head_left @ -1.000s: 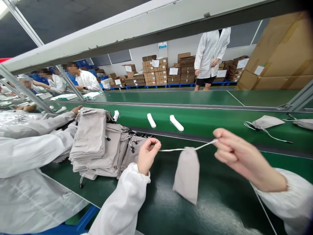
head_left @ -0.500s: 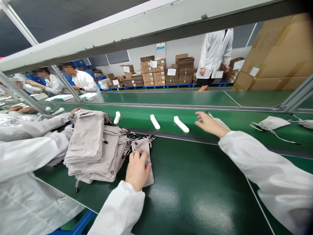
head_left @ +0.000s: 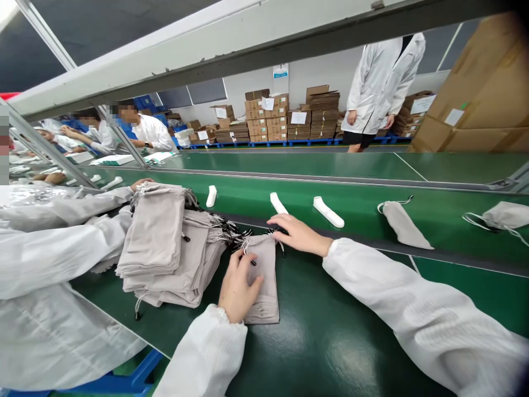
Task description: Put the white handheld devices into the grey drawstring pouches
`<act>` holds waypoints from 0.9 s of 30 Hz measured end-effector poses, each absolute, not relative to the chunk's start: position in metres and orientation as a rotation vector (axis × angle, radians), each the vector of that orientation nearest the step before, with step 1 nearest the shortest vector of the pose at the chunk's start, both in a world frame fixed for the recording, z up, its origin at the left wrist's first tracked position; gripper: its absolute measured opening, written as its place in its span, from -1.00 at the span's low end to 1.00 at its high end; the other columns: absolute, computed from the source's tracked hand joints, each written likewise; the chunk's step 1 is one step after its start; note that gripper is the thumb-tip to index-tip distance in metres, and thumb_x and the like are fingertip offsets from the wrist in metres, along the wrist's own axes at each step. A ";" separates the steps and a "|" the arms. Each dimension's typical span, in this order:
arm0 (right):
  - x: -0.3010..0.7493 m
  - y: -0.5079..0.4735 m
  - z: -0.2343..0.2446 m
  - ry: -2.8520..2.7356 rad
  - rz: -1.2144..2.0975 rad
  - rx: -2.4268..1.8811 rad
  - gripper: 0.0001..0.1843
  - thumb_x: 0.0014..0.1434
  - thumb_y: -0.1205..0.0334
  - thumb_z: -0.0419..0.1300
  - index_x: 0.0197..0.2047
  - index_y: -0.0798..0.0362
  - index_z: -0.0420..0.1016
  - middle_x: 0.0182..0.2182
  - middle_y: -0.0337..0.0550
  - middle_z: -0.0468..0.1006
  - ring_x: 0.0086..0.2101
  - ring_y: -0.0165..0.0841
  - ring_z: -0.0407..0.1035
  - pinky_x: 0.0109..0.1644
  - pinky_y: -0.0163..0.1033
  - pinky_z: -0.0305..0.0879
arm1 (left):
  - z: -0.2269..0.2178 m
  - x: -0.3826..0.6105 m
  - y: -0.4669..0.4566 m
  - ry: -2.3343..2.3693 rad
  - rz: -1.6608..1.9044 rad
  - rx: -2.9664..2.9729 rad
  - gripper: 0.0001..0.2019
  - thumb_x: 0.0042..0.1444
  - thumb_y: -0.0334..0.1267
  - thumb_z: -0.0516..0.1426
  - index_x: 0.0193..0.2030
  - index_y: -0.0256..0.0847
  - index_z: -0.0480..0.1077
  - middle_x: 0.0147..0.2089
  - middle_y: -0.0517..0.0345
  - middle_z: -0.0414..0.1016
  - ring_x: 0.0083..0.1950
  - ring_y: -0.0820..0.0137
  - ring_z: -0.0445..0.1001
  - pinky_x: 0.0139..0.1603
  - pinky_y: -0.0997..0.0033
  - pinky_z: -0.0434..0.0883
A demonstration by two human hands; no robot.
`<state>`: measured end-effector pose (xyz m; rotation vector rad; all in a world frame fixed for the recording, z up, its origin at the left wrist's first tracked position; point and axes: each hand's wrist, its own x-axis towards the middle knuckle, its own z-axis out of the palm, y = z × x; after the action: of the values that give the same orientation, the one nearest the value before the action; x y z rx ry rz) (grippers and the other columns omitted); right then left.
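Note:
A beige drawstring pouch point(head_left: 265, 281) lies flat on the near green belt point(head_left: 330, 342), its cords at the top end. My left hand point(head_left: 239, 286) rests on the pouch, fingers spread over its middle. My right hand point(head_left: 298, 234) reaches across at the pouch's top, its fingers by the black-tipped cord ends point(head_left: 264, 237). To the left stands a tall pile of folded beige pouches point(head_left: 161, 248). A co-worker's hand point(head_left: 140, 183) touches the far side of that pile, and the co-worker's white sleeve point(head_left: 53, 259) fills the left edge.
On the far green belt lie several white foam pieces point(head_left: 328, 212) and loose beige pouches point(head_left: 404, 225). A metal rail point(head_left: 206, 49) runs overhead. Beyond stand a person in a white coat point(head_left: 382, 77), seated workers point(head_left: 144, 129) and stacked cartons point(head_left: 285, 116).
The pouch that hung from its cord between my hands now lies flat on the belt under my left hand. My right hand has moved back from the far belt to the pouch's top.

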<state>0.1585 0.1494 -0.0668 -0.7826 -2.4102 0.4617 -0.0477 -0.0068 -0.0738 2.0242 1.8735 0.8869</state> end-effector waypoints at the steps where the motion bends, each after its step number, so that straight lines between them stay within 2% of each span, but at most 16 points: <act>1: 0.154 0.143 -0.068 -2.444 0.478 -0.708 -0.63 0.35 0.18 0.13 0.17 0.07 0.45 0.13 0.01 0.48 0.13 -0.21 0.36 0.23 -0.07 0.30 | -0.073 -0.043 -0.008 1.836 0.843 2.010 -0.58 0.08 -0.37 0.20 0.12 -0.13 0.35 0.28 -0.08 0.18 0.18 0.10 0.40 0.18 0.00 0.44; 4: 0.160 0.135 -0.069 -2.576 0.388 -0.693 -0.76 0.35 0.15 0.15 -0.03 -0.02 0.60 -0.02 -0.16 0.60 0.00 -0.30 0.46 0.16 -0.19 0.35 | -0.069 -0.023 -0.016 1.708 0.731 2.012 -0.59 0.08 -0.38 0.21 0.10 -0.07 0.36 0.23 -0.01 0.24 0.10 0.18 0.46 0.06 0.14 0.51; 6: 0.182 0.141 -0.067 -2.563 0.258 -0.861 -0.74 0.38 0.12 0.11 -0.04 -0.06 0.61 -0.02 -0.22 0.61 0.02 -0.33 0.45 0.20 -0.21 0.29 | -0.063 -0.012 -0.020 1.704 0.719 2.056 -0.62 0.11 -0.36 0.21 0.08 -0.06 0.35 0.21 0.01 0.25 0.07 0.21 0.47 -0.02 0.20 0.52; 8: 0.213 0.156 -0.064 -2.423 0.125 -1.154 -0.67 0.39 0.15 0.06 0.11 0.02 0.53 0.13 -0.08 0.51 0.15 -0.21 0.34 0.30 -0.08 0.18 | -0.057 -0.006 -0.017 1.779 0.769 2.142 -0.66 0.15 -0.33 0.20 0.07 -0.09 0.34 0.20 0.00 0.26 0.08 0.20 0.46 -0.05 0.21 0.51; 10: 0.245 0.175 -0.065 -2.255 0.026 -1.467 -0.56 0.35 0.23 0.08 0.22 0.25 0.39 0.25 0.26 0.34 0.23 0.00 0.22 0.30 0.13 0.10 | -0.051 -0.003 -0.005 1.842 0.790 2.277 -0.70 0.17 -0.33 0.19 0.05 -0.13 0.34 0.13 0.00 0.32 0.07 0.17 0.44 -0.05 0.19 0.48; 12: 0.270 0.192 -0.072 -2.141 -0.020 -1.725 -0.53 0.28 0.31 0.13 0.20 0.39 0.35 0.18 0.49 0.34 0.19 0.15 0.24 0.22 0.21 0.16 | -0.048 -0.002 0.010 1.871 0.706 2.433 -0.78 0.18 -0.36 0.18 -0.02 -0.17 0.37 0.01 0.03 0.40 0.00 0.17 0.44 -0.09 0.18 0.45; 13: 0.279 0.198 -0.077 -2.115 -0.019 -1.817 -0.55 0.26 0.36 0.14 0.17 0.40 0.36 0.09 0.50 0.41 0.13 0.14 0.31 0.16 0.19 0.23 | -0.048 -0.002 0.017 1.886 0.643 2.497 -0.83 0.19 -0.38 0.17 -0.07 -0.18 0.39 -0.05 0.05 0.43 -0.05 0.17 0.44 -0.12 0.19 0.43; 15: 0.288 0.205 -0.088 -2.111 -0.001 -1.918 -0.61 0.24 0.46 0.09 0.14 0.34 0.39 -0.08 0.35 0.52 -0.01 0.03 0.42 0.07 0.08 0.33 | -0.048 -0.002 0.029 1.921 0.539 2.583 -0.91 0.21 -0.41 0.14 -0.16 -0.18 0.40 -0.16 0.08 0.46 -0.14 0.20 0.44 -0.18 0.21 0.38; 17: 0.289 0.204 -0.095 -2.124 -0.006 -1.935 -0.54 0.24 0.53 0.01 0.19 0.27 0.35 -0.12 0.26 0.52 -0.06 -0.04 0.43 0.04 0.01 0.35 | -0.049 -0.002 0.035 1.946 0.484 2.633 -0.93 0.22 -0.41 0.13 -0.22 -0.18 0.41 -0.21 0.09 0.46 -0.18 0.21 0.44 -0.22 0.22 0.34; 20: 0.285 0.197 -0.094 -2.124 -0.041 -1.877 -0.38 0.21 0.57 -0.03 0.34 0.21 0.20 0.00 0.27 0.43 0.04 0.00 0.35 0.09 0.03 0.34 | -0.051 -0.003 0.039 1.964 0.439 2.713 -0.90 0.23 -0.43 0.10 -0.26 -0.19 0.40 -0.25 0.06 0.45 -0.19 0.18 0.42 -0.22 0.20 0.29; 23: 0.277 0.185 -0.081 -2.073 -0.029 -1.756 -0.25 0.20 0.53 -0.04 0.45 0.14 -0.05 0.13 0.22 0.31 0.10 -0.04 0.31 0.14 0.01 0.34 | -0.046 -0.007 0.043 1.868 0.437 2.814 -0.82 0.24 -0.48 0.03 -0.31 -0.20 0.40 -0.26 0.03 0.44 -0.20 0.19 0.40 -0.19 0.17 0.27; 25: 0.267 0.174 -0.069 -1.937 0.177 -1.525 -0.17 0.20 0.43 0.03 0.48 0.07 -0.21 0.22 0.18 0.22 0.09 -0.10 0.32 0.15 -0.02 0.36 | -0.039 -0.010 0.045 1.680 0.500 2.868 -0.79 0.25 -0.50 0.01 -0.32 -0.19 0.39 -0.24 0.05 0.46 -0.18 0.21 0.40 -0.09 0.14 0.25; 27: 0.251 0.160 -0.056 -1.722 0.520 -1.217 -0.08 0.18 0.31 0.13 0.47 -0.01 -0.32 0.26 0.15 0.16 0.07 -0.15 0.35 0.11 -0.04 0.42 | -0.031 -0.013 0.046 1.462 0.596 2.877 -0.79 0.26 -0.50 0.01 -0.30 -0.17 0.37 -0.21 0.11 0.50 -0.12 0.25 0.41 0.01 0.13 0.21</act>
<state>0.2511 0.1597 -0.0561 -1.2173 -1.7218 0.5201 -0.0132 0.0459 -0.0311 2.8774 1.4617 0.5957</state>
